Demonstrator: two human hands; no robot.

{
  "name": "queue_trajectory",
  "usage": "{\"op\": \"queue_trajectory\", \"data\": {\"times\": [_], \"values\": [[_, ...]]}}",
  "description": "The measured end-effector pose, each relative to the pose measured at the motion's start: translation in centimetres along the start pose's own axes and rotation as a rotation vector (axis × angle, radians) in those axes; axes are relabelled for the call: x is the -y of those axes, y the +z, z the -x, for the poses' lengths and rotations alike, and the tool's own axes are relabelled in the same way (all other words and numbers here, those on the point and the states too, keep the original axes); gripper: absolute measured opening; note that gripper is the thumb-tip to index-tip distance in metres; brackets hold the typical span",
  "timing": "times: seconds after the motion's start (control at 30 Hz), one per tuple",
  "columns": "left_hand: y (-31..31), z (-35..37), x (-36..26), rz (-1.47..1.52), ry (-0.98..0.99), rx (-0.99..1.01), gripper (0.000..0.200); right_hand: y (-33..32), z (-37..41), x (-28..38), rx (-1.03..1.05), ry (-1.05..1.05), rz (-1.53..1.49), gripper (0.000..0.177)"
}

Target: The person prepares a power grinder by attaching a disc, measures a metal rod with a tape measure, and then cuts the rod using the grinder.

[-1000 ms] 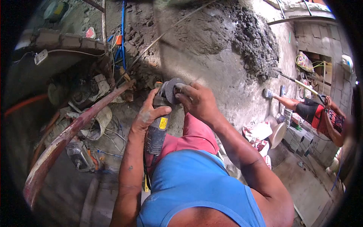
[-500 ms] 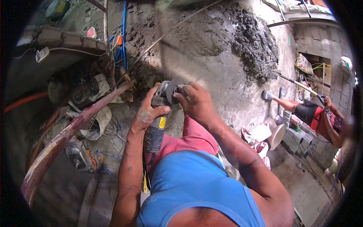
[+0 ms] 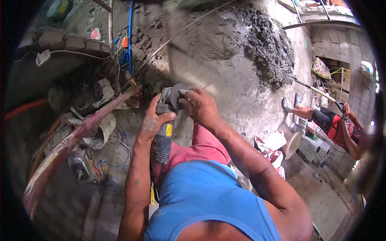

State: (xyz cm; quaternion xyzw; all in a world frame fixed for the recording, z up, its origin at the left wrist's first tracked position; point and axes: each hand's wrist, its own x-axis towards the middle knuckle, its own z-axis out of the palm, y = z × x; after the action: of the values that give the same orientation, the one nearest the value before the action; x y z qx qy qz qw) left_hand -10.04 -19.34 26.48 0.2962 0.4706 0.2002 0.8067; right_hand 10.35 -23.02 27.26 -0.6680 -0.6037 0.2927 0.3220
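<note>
Angle grinder (image 3: 163, 136) held upright before the red shorts, above the littered floor, disc (image 3: 175, 97) uppermost. Left hand (image 3: 152, 120) in a clenched grip round the body. Right hand (image 3: 199, 106) pinching the disc's face with bare fingertips. Rusty pipe (image 3: 76, 138) slanting just to the left, co-worker (image 3: 333, 122) well apart near the floor's right edge. Likely hazard: cut fingers, should the switch get nudged with skin on the disc.

Rough concrete floor (image 3: 225, 76) lay sunlit; dark mortar heap (image 3: 269, 44) at one o'clock; block wall (image 3: 341, 40) at two o'clock, apparently unplastered.
</note>
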Motion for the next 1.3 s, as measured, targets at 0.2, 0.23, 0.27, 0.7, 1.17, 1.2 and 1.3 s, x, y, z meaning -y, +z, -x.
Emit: {"op": "queue_trajectory", "data": {"times": [0.2,0.23,0.27,0.7,1.17,1.2,1.3], "values": [[-1.1,0.5,1.0,-0.003,0.005,-0.015,0.081,1.7,0.2,0.7,0.078,0.079,0.047,0.02],[-1.4,0.5,1.4,0.019,0.004,-0.011,0.08,2.1,0.3,0.8,0.065,0.115,0.038,0.019],[-1.5,0.7,1.5,0.021,0.003,-0.014,0.08,2.8,0.5,0.7,0.068,0.115,0.037,0.019],[-4.2,0.8,3.7,-0.059,0.074,-0.149,0.07,8.5,-1.7,-0.8,0.166,0.025,-0.142,0.066],[-7.2,2.6,7.5,-0.05,0.037,-0.267,0.076,15.9,0.0,1.1,0.285,0.296,-0.028,0.045],[-7.3,2.5,7.4,-0.098,0.031,-0.279,0.073,16.0,-0.1,1.5,0.253,0.291,-0.019,0.044],[-7.7,1.7,9.5,-0.484,0.245,-0.469,0.07,16.6,-1.3,1.6,0.305,0.429,-0.087,0.046]]}}
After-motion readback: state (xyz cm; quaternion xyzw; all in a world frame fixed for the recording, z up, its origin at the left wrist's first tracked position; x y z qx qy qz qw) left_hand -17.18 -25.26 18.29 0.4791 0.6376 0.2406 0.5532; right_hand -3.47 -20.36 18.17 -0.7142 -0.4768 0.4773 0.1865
